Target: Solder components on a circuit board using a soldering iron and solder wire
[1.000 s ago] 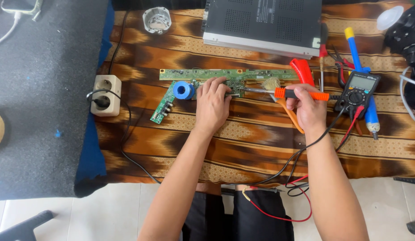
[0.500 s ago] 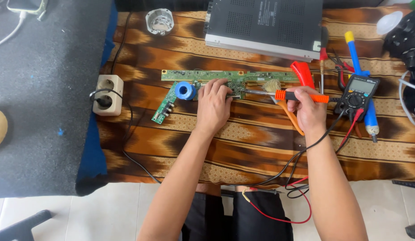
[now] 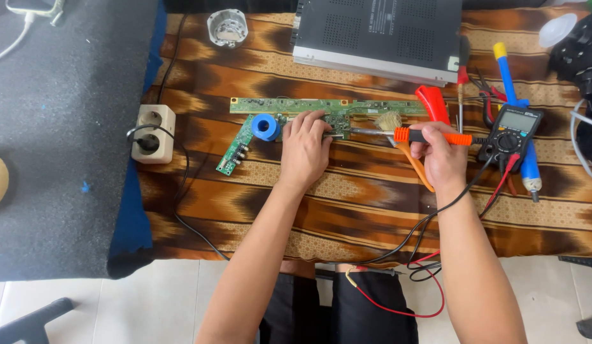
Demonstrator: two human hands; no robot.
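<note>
Long green circuit board (image 3: 277, 106), orange-handled soldering iron (image 3: 429, 136), round blue solder spool (image 3: 266, 127), brown-orange patterned cloth (image 3: 347, 210), black multimeter (image 3: 515, 130).

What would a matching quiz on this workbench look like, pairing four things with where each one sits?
Things:
1. circuit board
2. soldering iron
3. multimeter
4. wall socket

Places:
A. at the cloth's left edge, with a black plug in it
B. held in the right hand
C. under the left hand
D. just right of the right hand

Pairs: 1-C, 2-B, 3-D, 4-A
</note>
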